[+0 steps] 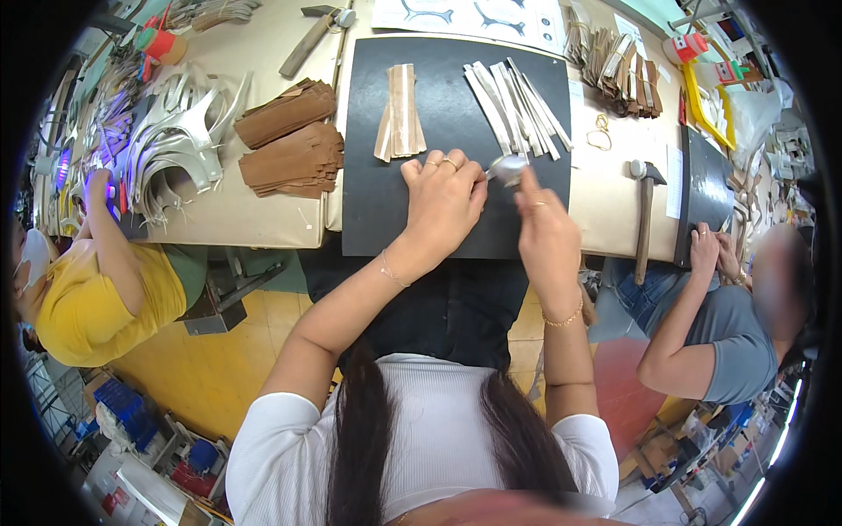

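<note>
My left hand [444, 203] rests on a black board [377, 219], its fingers curled and pressed together; what they hold, if anything, is hidden. Close to its fingertips is the silvery, slightly blurred head of a hammer [509, 167]. My right hand [550, 232] is closed round this hammer, and most of the handle is hidden in the fist. Beyond my left hand lies a fanned bundle of tan and white strips [402, 110]. Farther right, several narrow whitish strips [513, 105] lie spread on the board.
Stacked brown leather pieces [294, 158] and white curved cut parts [180, 123] lie to the left. A second hammer [645, 206] lies on the right, a third [320, 39] at the far left. Bundled brown strips [618, 70] lie at the far right. Co-workers sit on both sides.
</note>
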{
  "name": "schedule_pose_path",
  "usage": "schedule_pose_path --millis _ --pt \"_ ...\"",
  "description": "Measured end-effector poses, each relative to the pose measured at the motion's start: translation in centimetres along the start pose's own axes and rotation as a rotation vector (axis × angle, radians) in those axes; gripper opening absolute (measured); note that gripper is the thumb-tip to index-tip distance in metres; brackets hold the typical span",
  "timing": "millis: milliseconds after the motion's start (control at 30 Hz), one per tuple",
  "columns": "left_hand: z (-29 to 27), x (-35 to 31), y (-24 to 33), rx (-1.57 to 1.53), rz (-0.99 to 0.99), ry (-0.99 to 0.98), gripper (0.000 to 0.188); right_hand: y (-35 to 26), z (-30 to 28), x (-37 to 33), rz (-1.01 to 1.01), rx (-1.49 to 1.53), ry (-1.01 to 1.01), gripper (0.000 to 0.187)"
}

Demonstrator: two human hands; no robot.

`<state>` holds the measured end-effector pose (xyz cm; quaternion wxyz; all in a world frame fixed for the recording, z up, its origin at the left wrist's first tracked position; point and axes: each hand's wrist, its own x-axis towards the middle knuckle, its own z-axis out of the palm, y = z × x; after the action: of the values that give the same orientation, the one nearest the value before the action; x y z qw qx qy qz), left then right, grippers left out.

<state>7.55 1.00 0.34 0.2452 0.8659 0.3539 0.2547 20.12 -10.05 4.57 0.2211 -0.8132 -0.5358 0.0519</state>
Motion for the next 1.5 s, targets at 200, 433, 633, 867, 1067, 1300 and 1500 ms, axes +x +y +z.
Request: schedule_pose_path --millis 200,433,633,867,1067,1300,1500 --pt "-0.7 -0.3 -0.7 -0.059 -0.083 -0.040 0.006 -0.1 0.1 0.5 0.010 -0.083 -0.058 0.045" --pt "-0.8 -0.2 -0.5 -0.038 -0.070 -0.047 0.005 -0.9 -0.4 0.3 -0.050 0.107 0.097 0.044" --pt "-0.5 -0.1 -0.5 0.003 -0.018 -0.006 0.006 -0.5 -0.2 0.8 -0.031 0.084 0.038 0.049" --pt "-1.0 -0.7 -0.5 0.008 -0.033 -0.012 0.004 -1.4 0.0 -0.1 -0.020 0.014 -0.053 0.043" --pt "-1.8 -1.0 -0.7 -0.045 -0.121 -0.076 0.006 -1.0 -0.6 0.4 -0.012 -0.050 -0.051 0.044" --pt "-1.5 -1.0 -0.7 -0.008 -0.057 -0.017 0.005 -1.6 -0.2 -0.1 -0.052 0.070 -0.033 0.048" --pt "-1.3 -1.3 -0.8 -0.002 -0.070 -0.033 0.005 -1.1 -0.2 -0.1 -0.044 0.156 0.128 0.048"
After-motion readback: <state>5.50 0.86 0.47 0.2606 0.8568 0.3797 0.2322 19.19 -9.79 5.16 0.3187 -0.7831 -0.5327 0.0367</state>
